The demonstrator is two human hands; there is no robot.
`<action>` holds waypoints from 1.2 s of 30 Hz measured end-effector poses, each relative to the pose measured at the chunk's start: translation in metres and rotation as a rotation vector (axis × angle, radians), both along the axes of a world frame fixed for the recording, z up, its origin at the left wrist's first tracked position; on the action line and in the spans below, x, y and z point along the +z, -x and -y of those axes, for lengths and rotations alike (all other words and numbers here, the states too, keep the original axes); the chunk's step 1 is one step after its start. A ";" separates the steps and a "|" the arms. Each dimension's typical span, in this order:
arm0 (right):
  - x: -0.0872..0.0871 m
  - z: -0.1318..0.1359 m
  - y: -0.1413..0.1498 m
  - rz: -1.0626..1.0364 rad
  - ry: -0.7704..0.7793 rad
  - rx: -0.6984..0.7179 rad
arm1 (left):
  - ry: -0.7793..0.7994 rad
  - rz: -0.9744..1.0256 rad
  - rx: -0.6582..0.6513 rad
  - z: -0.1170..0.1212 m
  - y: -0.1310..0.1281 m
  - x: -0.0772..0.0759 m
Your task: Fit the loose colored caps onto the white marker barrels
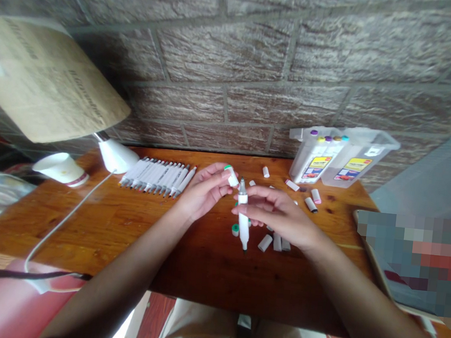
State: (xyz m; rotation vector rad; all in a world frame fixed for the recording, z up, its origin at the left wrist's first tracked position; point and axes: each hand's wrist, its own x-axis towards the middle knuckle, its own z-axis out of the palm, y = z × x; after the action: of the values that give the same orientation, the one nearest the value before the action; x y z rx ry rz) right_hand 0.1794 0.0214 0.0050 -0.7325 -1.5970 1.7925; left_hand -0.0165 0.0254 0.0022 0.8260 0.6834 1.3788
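My right hand [275, 213] pinches a white marker [243, 221] upright over the wooden table [123, 233], its uncapped dark tip pointing up. My left hand [205, 188] sits just left of it, fingers closed on a white cap with a green end [231, 175], held close to the marker's tip. Loose white caps [274, 243] lie under and around my right hand, one with a green end [235, 229]. A row of several capped white markers [156, 177] lies to the left of my left hand.
A clear plastic marker case [342, 156] with a few markers stands at the back right against the brick wall. A white lamp [117, 156] with its cord, a white cup [60, 168] and a cardboard piece [46, 82] are at the left. A blurred object lies at the right edge.
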 end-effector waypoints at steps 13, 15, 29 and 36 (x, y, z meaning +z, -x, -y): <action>0.002 0.000 0.001 -0.137 0.122 -0.037 | -0.007 0.016 -0.020 -0.001 0.001 -0.003; 0.003 -0.003 0.001 -0.196 0.210 -0.094 | -0.010 0.019 -0.015 -0.002 0.001 -0.003; 0.016 -0.015 -0.002 -0.548 0.515 -0.423 | -0.018 -0.061 -0.101 0.002 0.001 -0.004; 0.018 -0.016 -0.004 -0.586 0.485 -0.461 | -0.032 -0.081 -0.140 0.002 0.002 -0.006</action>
State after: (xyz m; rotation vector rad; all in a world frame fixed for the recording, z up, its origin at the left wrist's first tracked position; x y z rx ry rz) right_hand 0.1836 0.0379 0.0227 -0.6322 -0.5638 1.8181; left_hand -0.0190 0.0233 -0.0034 0.9424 0.6548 1.2383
